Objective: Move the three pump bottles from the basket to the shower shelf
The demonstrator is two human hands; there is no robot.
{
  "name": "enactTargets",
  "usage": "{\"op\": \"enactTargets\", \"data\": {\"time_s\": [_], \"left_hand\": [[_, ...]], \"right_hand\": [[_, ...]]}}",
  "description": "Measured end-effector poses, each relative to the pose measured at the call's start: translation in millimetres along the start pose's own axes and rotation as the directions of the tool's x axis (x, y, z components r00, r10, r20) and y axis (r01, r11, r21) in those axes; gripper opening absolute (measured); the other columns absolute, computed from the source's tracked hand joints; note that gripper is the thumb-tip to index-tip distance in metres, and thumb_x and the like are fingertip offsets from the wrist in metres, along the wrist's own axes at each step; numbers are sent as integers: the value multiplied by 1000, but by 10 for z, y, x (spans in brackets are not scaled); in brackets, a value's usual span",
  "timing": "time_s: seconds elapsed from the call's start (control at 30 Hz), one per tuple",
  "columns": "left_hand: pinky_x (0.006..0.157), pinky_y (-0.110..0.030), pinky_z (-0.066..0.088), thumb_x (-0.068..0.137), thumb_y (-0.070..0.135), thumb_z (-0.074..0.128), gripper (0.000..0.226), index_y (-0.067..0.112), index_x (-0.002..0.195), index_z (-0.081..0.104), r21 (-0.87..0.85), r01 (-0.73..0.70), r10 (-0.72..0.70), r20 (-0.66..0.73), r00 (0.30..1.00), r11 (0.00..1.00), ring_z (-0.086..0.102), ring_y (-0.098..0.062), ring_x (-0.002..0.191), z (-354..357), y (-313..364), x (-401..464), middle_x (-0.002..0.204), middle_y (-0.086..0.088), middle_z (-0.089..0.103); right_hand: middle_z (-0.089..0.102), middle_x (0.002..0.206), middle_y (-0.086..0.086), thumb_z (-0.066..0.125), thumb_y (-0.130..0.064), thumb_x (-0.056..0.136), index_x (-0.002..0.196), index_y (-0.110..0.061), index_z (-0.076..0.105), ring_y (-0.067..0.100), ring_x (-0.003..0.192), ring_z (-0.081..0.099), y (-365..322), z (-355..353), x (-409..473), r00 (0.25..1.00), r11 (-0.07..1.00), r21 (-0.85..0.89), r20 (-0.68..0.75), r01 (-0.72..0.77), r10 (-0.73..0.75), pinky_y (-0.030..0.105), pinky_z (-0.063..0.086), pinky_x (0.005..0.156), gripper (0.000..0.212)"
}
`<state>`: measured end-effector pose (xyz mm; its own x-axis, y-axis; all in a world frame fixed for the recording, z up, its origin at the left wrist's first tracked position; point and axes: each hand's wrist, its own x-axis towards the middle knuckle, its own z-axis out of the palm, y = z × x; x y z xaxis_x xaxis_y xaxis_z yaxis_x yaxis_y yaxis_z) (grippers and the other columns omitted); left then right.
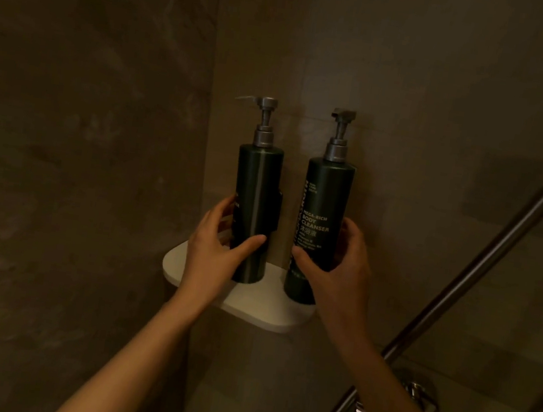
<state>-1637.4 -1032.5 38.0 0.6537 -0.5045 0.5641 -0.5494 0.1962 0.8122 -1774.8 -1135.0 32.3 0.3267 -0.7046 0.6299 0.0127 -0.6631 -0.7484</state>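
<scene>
The left hand (214,250) is gripping the left bottle (254,214), fingers wrapped around it; the right hand (341,267) is likewise clasping the right bottle (320,229). Both are standing upright on the shower shelf (250,303), the right one near its front-right edge. Risk: a careless release could be tipping it off. Label reading "MEGA-RICH BODY CLEANSER".

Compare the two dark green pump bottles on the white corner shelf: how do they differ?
The left dark green pump bottle shows a plain side, its nozzle pointing left; the right dark green pump bottle shows printed "BODY CLEANSER" text, its nozzle end-on. The left hand grips the former, the right hand the latter. Both stand upright on the white corner shelf, with grey pumps.
</scene>
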Motion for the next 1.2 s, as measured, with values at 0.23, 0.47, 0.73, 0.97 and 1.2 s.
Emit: {"op": "enactTargets", "data": {"time_s": [0.23, 0.47, 0.73, 0.97, 1.2], "left_hand": [[103, -34, 40, 94, 32, 50, 50, 21, 141, 38, 332, -68, 83, -30, 996, 941, 44, -12, 125, -201, 232, -360, 140, 0, 44], [108, -47, 36, 94, 24, 49, 43, 12, 135, 48, 748, -90, 180, -40, 983, 657, 48, -26, 125, -255, 178, -1346, 135, -11, 53], [100, -45, 42, 89, 34, 45, 51, 13, 135, 47, 866, 153, -138, -98, 986, 476, 52, -32, 119, -494, -390, -3022, 136, -12, 52], [103, -46, 38, 89, 35, 40, 51, 12, 133, 49, 912, 341, -402, -230, 886, 230, 49, -33, 121, -1234, -686, -4283, 135, -13, 54], [104, -51, 36, 89, 28, 55, 46, 10, 131, 50, 843, 534, -566, -411, 715, 63, 47, -38, 124, -2181, -644, -5613, 138, -15, 51]], "right_hand": [[41, 142, -1, 54, -39, 92, 144, -20, 33, 10, 123, 45, -148, -200, -220, 986, 978, -129, 50, 162, -157, 27, 42, 96, 59], [54, 130, 14, 49, -29, 92, 128, -8, 55, 26, 120, 51, 19, -277, -914, 918, 881, -262, 158, 395, -364, 27, 40, 98, 42], [58, 128, 17, 50, -28, 91, 125, -6, 57, 33, 123, 50, 394, -78, -2273, 825, 880, -220, 496, 420, -270, 45, 40, 103, 42], [62, 125, 16, 43, -36, 88, 121, -8, 61, 34, 121, 54, 381, 239, -3514, 647, 865, -230, 751, 446, -134, 49, 43, 101, 47], [60, 127, 18, 41, -36, 90, 123, -7, 59, 36, 123, 51, -42, 664, -4841, 343, 861, -101, 935, 499, -89, 51, 39, 103, 47]]}}
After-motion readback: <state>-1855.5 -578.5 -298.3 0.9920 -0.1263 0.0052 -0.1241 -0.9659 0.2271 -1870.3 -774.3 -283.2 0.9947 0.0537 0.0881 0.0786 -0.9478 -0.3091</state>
